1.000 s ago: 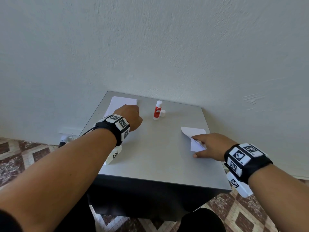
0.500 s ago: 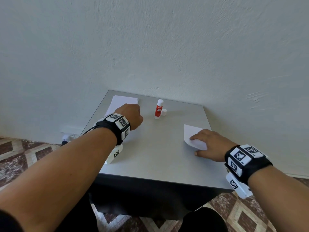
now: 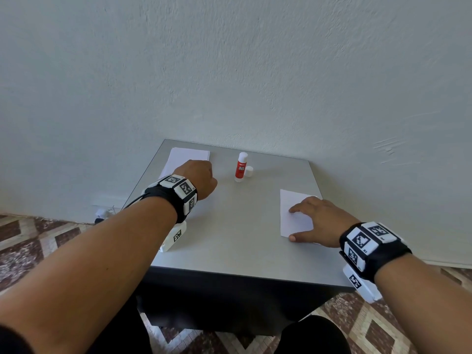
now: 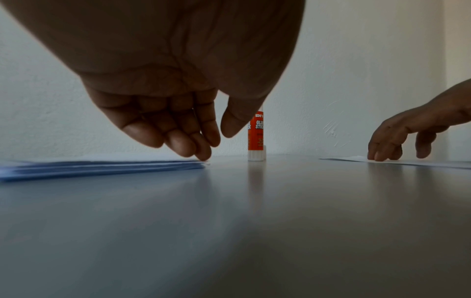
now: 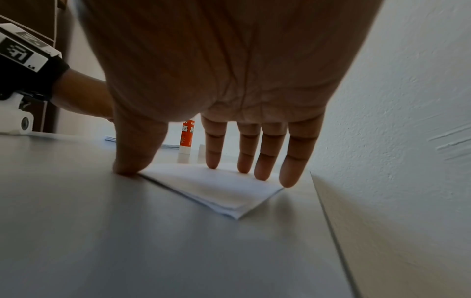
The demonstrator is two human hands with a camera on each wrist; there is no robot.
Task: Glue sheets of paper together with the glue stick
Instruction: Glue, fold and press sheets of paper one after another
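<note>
Your right hand (image 3: 318, 221) presses straight fingers (image 5: 265, 153) on the glued sheets (image 5: 216, 187) at the counter's (image 3: 229, 238) right. Your left hand's (image 3: 200, 178) bunched fingers (image 4: 183, 139) touch the paper stack (image 4: 97, 164), gripping nothing yet. The glue stick (image 3: 240, 167) stands uncapped behind, so more sheets likely remain.

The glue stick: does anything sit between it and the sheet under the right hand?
No. In the head view, only bare grey table separates the glue stick from the sheet; its cap stands beside it.
</note>
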